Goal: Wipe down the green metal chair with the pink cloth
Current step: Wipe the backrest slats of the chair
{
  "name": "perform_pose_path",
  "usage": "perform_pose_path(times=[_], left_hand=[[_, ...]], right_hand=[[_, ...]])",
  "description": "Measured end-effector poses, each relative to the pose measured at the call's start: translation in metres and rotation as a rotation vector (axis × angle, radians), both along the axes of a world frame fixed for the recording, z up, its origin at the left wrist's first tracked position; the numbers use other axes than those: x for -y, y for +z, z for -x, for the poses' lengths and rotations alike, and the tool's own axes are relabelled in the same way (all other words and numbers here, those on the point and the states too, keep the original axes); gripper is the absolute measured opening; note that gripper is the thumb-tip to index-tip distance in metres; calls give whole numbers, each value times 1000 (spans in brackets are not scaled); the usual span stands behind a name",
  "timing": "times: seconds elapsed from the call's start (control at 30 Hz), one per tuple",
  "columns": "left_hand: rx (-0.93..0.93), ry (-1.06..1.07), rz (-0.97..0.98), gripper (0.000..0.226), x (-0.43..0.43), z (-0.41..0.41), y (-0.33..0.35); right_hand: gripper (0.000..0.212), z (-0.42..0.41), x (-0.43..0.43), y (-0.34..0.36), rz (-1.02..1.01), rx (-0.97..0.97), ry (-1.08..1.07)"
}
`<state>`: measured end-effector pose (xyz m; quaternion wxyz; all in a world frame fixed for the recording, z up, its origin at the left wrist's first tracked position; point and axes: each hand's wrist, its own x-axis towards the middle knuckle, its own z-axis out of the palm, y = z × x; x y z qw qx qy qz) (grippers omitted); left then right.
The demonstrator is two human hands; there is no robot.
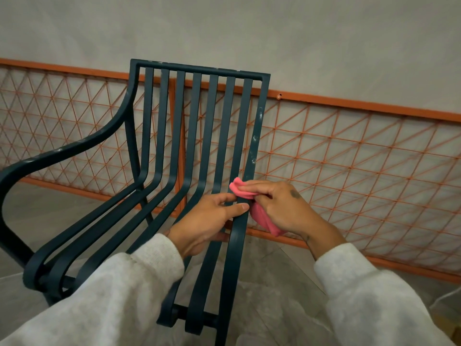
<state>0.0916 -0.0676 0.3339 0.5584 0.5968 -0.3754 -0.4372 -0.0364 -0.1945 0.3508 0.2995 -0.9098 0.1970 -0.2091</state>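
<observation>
The dark green metal chair (189,136) fills the middle of the head view, its slatted back upright and its curved seat slats running toward me. A pink cloth (243,192) is bunched against the rightmost slat where the back bends into the seat. My right hand (287,208) is shut on the cloth, a tail of it hanging below the palm. My left hand (207,221) grips the slats just left of the cloth, thumb lying across the rightmost slat. White marks dot that slat higher up.
An orange wire-mesh railing (349,156) runs behind the chair, close to its back. A grey wall rises beyond it. The chair's curved left armrest (64,151) sweeps out to the left. Grey floor tiles lie below.
</observation>
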Motion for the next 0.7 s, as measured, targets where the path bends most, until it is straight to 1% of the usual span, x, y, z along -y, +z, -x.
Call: perform_pose_path(times=[0.1,0.17,0.23,0.3,0.4,0.47,0.53,0.6,0.63,0.7], left_hand=[[-2,-6,7,28,0,-1,-2],[6,5,6,29,1,-2,-3],[10,9,0,32,2,-3,-3],[3,17,2,31,2,-3,-3],[3,2,12,26,2,-2,-3],[9,0,11,29,2,-3,-3],[13,7,1,33,2,-5,-3],[2,-3,-8,34,3,-7,-2],[-4,-10,-11,32,4,-7,-1],[-21,-9,-16,29,4,-8,0]], right_hand=[[45,14,-6,-1,-55,9,77],[44,17,-1,-1,-89,14,69],[45,11,5,0,-63,24,-2],[45,2,5,1,-31,27,-31],[46,-3,-2,-1,24,27,28],[45,6,-5,-1,-57,29,76],[43,16,-1,2,-196,20,115],[40,21,6,8,-319,46,39],[38,19,11,10,-340,74,-29],[36,12,21,14,-309,118,-151]])
